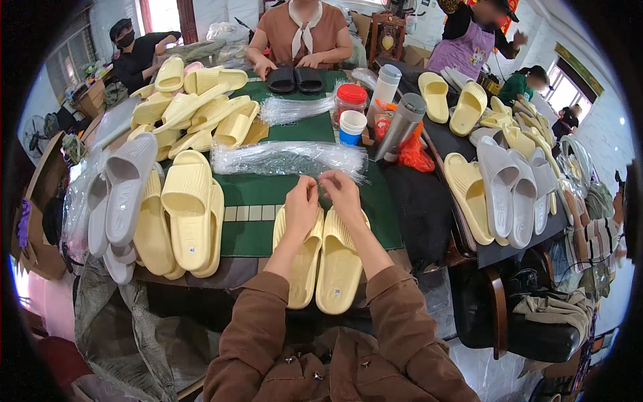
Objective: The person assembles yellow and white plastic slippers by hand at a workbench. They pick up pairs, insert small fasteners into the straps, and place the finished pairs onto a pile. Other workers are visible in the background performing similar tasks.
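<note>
A pair of pale yellow slide sandals lies at the table's near edge: the left slide (303,273) and the right slide (337,278), side by side, toes pointing away from me. Over their toe ends, my left hand (302,199) has its fingertips pinched together. Close beside it, my right hand (343,195) is pinched too, the fingertips of both nearly meeting. Whatever thin thing they may hold is too fine to see. Just beyond my fingers is a bundle of clear plastic strands (288,159), lying across the green mat (244,238).
Yellow slides (191,201) and grey slides (128,191) are stacked at left, more yellow ones (174,104) behind. A steel tumbler (403,124), paper cup (351,128) and red-lidded jar (350,100) stand right. Opposite, a person's hands touch black slides (295,80). A side table holds grey slides (497,177).
</note>
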The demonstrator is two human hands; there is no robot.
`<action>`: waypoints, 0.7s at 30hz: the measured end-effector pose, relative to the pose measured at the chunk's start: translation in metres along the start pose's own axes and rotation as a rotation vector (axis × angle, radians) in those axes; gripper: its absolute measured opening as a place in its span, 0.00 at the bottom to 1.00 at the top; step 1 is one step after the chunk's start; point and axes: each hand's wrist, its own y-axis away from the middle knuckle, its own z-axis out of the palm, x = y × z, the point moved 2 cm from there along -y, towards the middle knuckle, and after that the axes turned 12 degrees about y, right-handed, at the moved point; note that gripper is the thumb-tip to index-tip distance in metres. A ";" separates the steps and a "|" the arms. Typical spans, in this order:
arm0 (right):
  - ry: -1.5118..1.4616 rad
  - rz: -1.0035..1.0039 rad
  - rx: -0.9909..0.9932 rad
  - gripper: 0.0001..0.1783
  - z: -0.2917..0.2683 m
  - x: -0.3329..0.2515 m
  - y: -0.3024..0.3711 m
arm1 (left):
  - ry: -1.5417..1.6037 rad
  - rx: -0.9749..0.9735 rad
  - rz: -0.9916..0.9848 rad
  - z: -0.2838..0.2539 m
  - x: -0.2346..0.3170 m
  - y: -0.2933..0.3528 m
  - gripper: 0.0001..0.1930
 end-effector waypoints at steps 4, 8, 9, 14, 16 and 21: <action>-0.007 -0.016 -0.022 0.06 -0.001 0.003 -0.002 | -0.046 0.003 0.011 0.001 -0.001 0.001 0.02; -0.050 -0.039 -0.027 0.07 0.002 0.010 -0.004 | -0.057 0.007 0.011 0.001 -0.005 -0.001 0.02; -0.039 -0.047 -0.030 0.07 0.002 0.009 -0.004 | -0.058 0.006 0.008 0.001 -0.004 -0.001 0.02; 0.022 -0.096 -0.069 0.07 0.002 0.013 -0.004 | -0.059 0.010 0.002 0.002 0.003 0.000 0.03; -0.008 -0.076 -0.086 0.07 0.001 0.012 -0.004 | -0.049 0.014 0.012 0.001 0.002 0.000 0.03; -0.045 -0.042 -0.058 0.07 0.002 0.006 -0.001 | -0.034 0.017 0.015 0.000 0.001 0.001 0.03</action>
